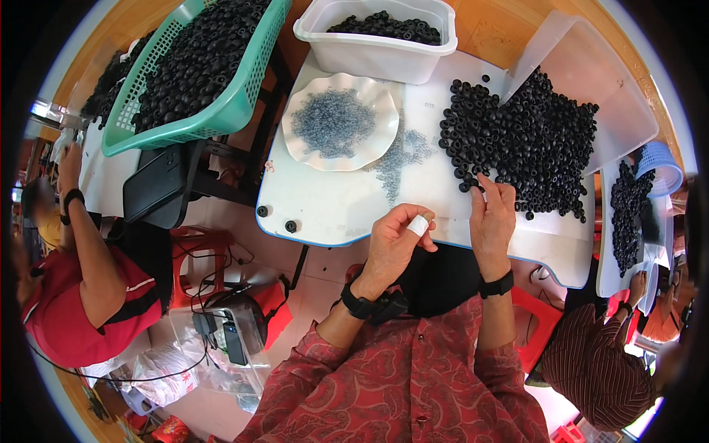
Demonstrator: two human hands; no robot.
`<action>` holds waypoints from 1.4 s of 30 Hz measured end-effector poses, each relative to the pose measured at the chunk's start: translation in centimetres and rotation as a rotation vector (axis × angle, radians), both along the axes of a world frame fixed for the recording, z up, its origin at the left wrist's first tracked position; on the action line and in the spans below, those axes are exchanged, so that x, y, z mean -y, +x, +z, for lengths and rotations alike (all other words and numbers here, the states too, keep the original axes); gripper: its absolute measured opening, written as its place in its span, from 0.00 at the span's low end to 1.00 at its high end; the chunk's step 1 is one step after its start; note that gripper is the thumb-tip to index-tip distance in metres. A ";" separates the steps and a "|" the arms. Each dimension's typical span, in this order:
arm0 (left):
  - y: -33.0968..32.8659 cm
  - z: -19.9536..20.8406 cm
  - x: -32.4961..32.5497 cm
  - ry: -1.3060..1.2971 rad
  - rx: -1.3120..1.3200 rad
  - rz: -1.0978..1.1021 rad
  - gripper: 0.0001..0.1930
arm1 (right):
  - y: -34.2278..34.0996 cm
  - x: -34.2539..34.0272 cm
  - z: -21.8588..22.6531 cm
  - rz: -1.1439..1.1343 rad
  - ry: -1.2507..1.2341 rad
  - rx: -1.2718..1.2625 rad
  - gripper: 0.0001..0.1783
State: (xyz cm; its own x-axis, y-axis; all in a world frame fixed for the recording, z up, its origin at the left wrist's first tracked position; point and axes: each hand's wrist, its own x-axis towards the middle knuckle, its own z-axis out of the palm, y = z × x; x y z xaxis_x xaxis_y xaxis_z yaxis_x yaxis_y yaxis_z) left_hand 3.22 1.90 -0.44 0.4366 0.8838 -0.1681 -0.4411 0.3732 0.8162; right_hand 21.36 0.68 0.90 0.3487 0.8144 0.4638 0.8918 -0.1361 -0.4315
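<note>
My left hand (402,240) is over the near edge of the white table (317,214), fingers and thumb pressed together, white tape around one digit. Whatever it pinches is too small to make out. My right hand (492,225) reaches to the near left edge of a heap of black ring-shaped parts (532,140). Its thumb and index finger close at a black ring (465,187) there. Left of the heap, a white scalloped plate (297,151) holds many small translucent grey pieces (332,122). More of these loose pieces (402,151) are scattered beside the plate.
A white tub (369,55) of black parts stands at the back. A clear bin (613,96) lies tipped behind the heap. Two black parts (291,226) sit near the front left corner. A green basket (255,81) is at left. People work on both sides.
</note>
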 end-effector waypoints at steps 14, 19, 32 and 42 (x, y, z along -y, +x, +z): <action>-0.4 -0.1 0.2 -0.009 0.012 -0.016 0.08 | -0.1 0.2 0.1 -0.003 0.002 -0.164 0.08; -0.2 0.5 0.1 -0.011 -0.018 -0.012 0.09 | 0.1 -0.4 -0.5 0.008 0.058 0.007 0.11; -0.1 0.2 0.1 0.001 -0.005 -0.011 0.09 | -0.7 0.0 0.3 0.012 0.003 -0.181 0.11; -0.2 0.2 0.2 -0.010 -0.006 -0.006 0.09 | -1.2 1.3 0.9 0.104 0.031 -0.340 0.11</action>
State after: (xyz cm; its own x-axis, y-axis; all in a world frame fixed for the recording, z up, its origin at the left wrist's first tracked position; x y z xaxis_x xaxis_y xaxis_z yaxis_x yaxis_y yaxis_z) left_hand 3.05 1.67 -0.27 0.4410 0.8794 -0.1792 -0.4338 0.3837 0.8153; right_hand 20.13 -0.58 1.76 0.4034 0.8409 0.3609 0.7047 -0.0340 -0.7086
